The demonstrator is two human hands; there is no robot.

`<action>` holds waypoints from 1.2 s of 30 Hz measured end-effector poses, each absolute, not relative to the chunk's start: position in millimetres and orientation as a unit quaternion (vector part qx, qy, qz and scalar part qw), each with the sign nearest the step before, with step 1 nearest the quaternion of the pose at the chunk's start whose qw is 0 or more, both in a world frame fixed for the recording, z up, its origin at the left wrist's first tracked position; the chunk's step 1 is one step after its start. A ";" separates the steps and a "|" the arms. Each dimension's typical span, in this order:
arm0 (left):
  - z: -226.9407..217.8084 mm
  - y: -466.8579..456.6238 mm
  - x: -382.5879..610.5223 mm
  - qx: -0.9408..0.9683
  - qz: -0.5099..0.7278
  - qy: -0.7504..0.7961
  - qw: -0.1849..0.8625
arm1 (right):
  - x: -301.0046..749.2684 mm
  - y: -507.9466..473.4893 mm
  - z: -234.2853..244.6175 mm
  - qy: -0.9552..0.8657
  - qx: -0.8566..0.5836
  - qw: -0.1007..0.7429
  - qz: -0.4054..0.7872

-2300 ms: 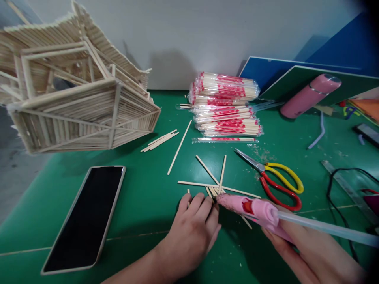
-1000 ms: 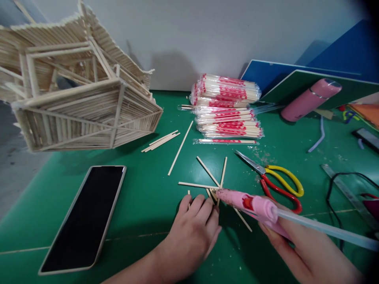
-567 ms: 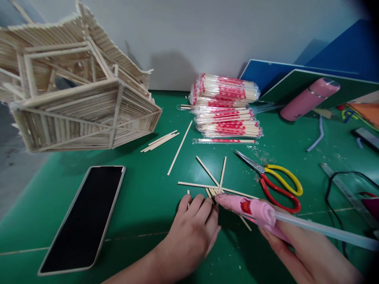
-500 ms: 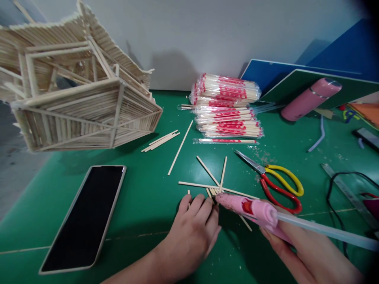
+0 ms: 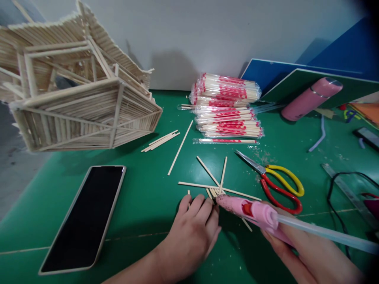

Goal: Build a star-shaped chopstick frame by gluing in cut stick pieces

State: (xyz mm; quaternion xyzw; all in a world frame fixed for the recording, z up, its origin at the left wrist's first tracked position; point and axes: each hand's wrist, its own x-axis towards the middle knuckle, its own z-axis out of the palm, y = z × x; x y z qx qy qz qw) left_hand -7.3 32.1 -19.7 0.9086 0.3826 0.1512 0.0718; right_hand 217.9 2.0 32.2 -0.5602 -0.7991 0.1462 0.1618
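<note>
Near left hand (image 5: 192, 230), glue gun (image 5: 262, 213), gap unclear

I see smooth plastic on the hot-glue gun (image 5: 263, 215) in my right hand (image 5: 308, 244), matt wood on the chopsticks (image 5: 208, 171) beside my left hand (image 5: 192, 228), shiny metal scissor blades (image 5: 251, 161) beyond the right.

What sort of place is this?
It looks like a craft workspace, though whether at home, school or a workshop I can't tell. The right hand holds a glue gun near loose sticks, and a large stick model stands at the left.
</note>
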 end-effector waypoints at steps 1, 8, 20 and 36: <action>-19.9 32.0 -7.4 0.909 0.151 0.381 0.071 | 221.7 -1.0 29.1 -0.803 -0.559 0.157 0.135; -19.0 32.2 -7.0 0.910 0.144 0.382 0.075 | 227.2 -3.8 18.5 -0.842 -0.516 0.113 0.111; -18.2 32.4 -6.6 0.911 0.142 0.379 0.082 | 222.5 -10.8 13.5 -0.848 -0.523 0.038 0.073; -16.3 31.7 -6.8 0.910 0.140 0.383 0.081 | 221.1 -5.2 23.6 -0.840 -0.522 0.076 0.131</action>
